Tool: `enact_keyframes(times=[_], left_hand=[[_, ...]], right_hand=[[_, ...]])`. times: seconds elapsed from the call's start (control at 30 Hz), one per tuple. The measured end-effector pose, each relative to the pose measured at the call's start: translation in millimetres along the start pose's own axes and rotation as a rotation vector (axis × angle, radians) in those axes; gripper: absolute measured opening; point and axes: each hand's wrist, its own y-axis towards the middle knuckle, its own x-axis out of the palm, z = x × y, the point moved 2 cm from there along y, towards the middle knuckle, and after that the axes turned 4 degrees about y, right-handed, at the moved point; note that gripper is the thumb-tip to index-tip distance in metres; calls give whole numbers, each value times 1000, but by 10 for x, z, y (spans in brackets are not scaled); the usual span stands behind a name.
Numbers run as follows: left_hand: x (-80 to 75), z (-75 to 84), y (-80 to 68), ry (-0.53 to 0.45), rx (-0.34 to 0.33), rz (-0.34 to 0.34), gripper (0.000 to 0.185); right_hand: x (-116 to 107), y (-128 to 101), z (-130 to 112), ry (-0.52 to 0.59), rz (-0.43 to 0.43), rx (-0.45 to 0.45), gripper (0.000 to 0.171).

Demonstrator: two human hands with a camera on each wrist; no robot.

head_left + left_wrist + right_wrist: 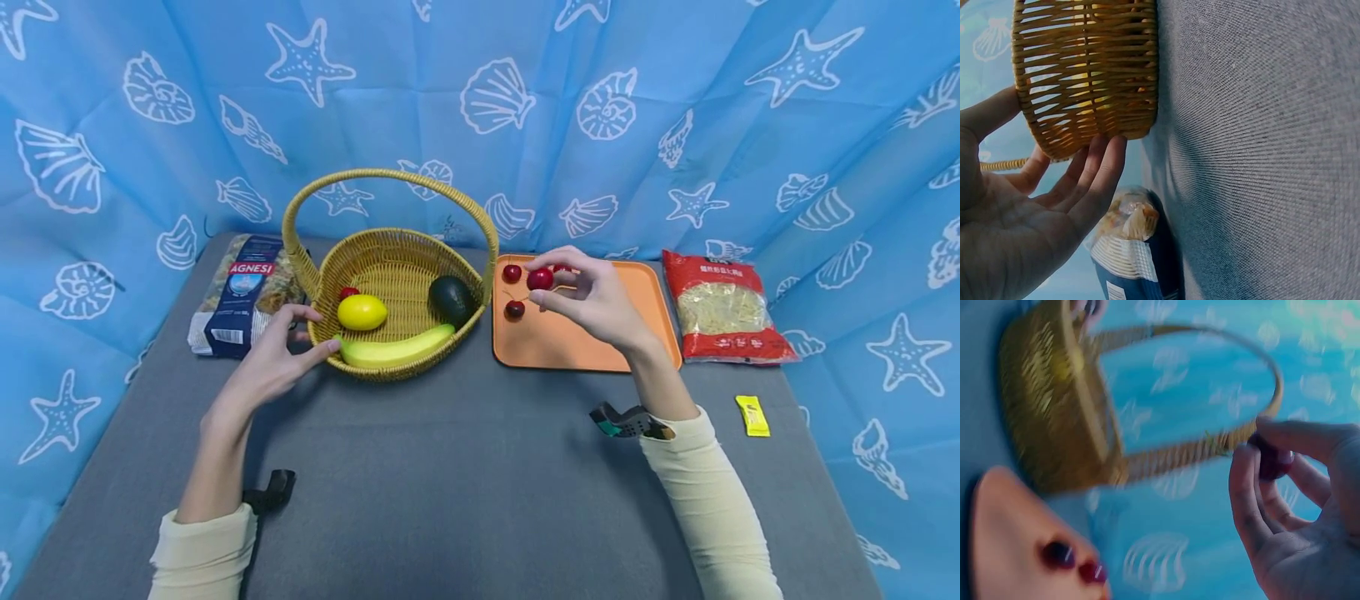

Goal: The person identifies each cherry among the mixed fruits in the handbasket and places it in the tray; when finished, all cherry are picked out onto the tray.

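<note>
My right hand (596,296) pinches a dark red cherry (539,279) between thumb and fingers, above the orange tray (600,354). Several more cherries (515,309) lie on the tray's left part. At the left, a wicker basket (390,242) with a tall handle holds a yellow lemon (362,312), a dark avocado (451,301), a banana (397,348) and a red cherry (348,293) partly hidden by the lemon. My left hand (266,362) grips the basket's left side, with the thumb at the rim and the fingers against the outer weave in the left wrist view.
An Agnesi pasta bag (243,287) stands left of the basket, close to my left hand. Right of the tray lies a red noodle packet (716,308), with a small yellow wrapper (752,416) nearer the front. A blue patterned curtain (420,100) hangs behind the grey table (450,483).
</note>
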Motion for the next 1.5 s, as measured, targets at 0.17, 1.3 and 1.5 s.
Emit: enact_keyframes(times=[0.17, 1.3, 1.5], left_hand=[[-5, -15, 5, 11, -4, -4, 72], [4, -9, -2, -1, 4, 1, 70], [3, -6, -2, -1, 4, 0, 70]], right_hand=[[-181, -143, 388, -130, 83, 117, 31], [-163, -66, 1133, -312, 61, 387, 50], [-209, -110, 1010, -276, 87, 361, 49]])
